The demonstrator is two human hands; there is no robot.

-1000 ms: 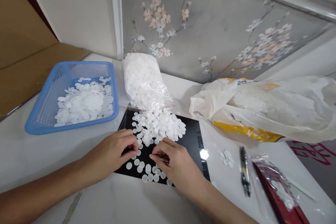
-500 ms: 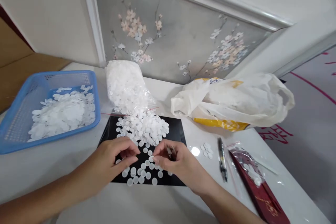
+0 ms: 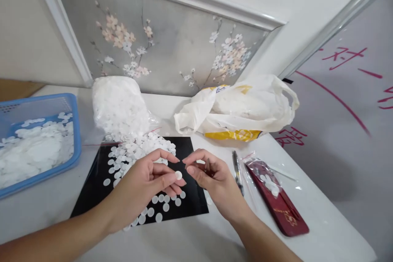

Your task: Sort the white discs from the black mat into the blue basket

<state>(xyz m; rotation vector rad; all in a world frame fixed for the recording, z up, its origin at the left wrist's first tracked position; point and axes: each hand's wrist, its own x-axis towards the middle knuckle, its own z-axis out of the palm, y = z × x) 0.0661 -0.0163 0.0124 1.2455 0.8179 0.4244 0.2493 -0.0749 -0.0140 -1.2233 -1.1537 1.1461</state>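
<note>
A small round white disc [image 3: 178, 175] rests at the thumb tip of my left hand [image 3: 150, 176], held against the fingers below while the index finger is raised. Facing it, my right hand [image 3: 211, 172] has its thumb and index finger close together at the tips. Within its curled fingers is a thin, dark metal thing [image 3: 208, 165], mostly hidden. Both hands are above a black mat [image 3: 187, 147]. A heap of white discs [image 3: 132, 151] covers the mat's back part, and loose discs [image 3: 166, 207] lie nearer its front edge.
A blue basket [image 3: 76, 139] of discs stands at left. Behind the mat is a clear bag [image 3: 119, 104] full of discs. A white and yellow plastic bag [image 3: 239, 110], a pen [image 3: 237, 172] and a dark red case [image 3: 288, 217] under a small clear bag lie at right.
The camera view has turned right. My left hand now has a disc at its thumb, and the two hands are closer together and raised. A disc was at my right fingertips before.
</note>
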